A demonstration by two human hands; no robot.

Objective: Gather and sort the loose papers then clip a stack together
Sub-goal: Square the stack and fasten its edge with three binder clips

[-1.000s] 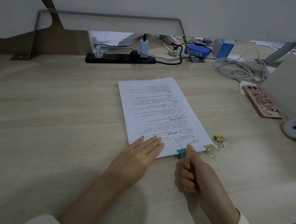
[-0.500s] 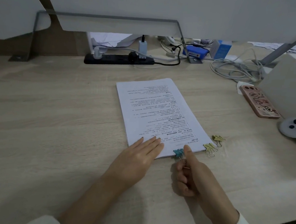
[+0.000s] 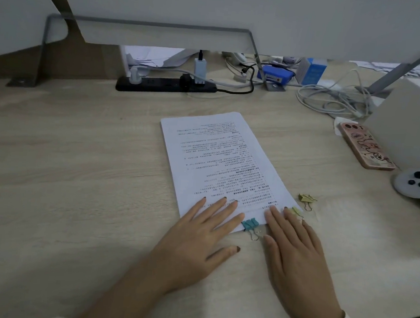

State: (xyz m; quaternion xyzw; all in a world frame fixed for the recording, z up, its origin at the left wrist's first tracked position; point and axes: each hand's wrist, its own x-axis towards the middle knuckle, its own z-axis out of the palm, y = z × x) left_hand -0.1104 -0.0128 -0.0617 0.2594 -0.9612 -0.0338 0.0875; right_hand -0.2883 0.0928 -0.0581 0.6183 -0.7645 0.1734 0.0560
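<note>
A stack of printed papers [image 3: 219,159] lies squared up on the wooden desk [image 3: 66,173], text upside down to me. A teal binder clip [image 3: 250,223] is clamped on the stack's near edge. My left hand [image 3: 198,235] lies flat with straight fingers on the near left corner of the stack. My right hand [image 3: 294,249] lies flat beside the clip, fingertips on the near right corner, partly covering a yellow binder clip [image 3: 296,211]. Another yellow binder clip [image 3: 306,199] lies loose just right of the papers.
A pink-cased phone [image 3: 365,146] lies at the right, with a grey controller [image 3: 414,184] near it and a white box [image 3: 410,118] behind. A black power strip [image 3: 164,84] and coiled cables [image 3: 332,98] run along the back under a grey partition.
My right hand has let go of the teal clip and opened flat onto the stack's near right corner. The clip now stays on the paper edge. My left hand has kept its place.
</note>
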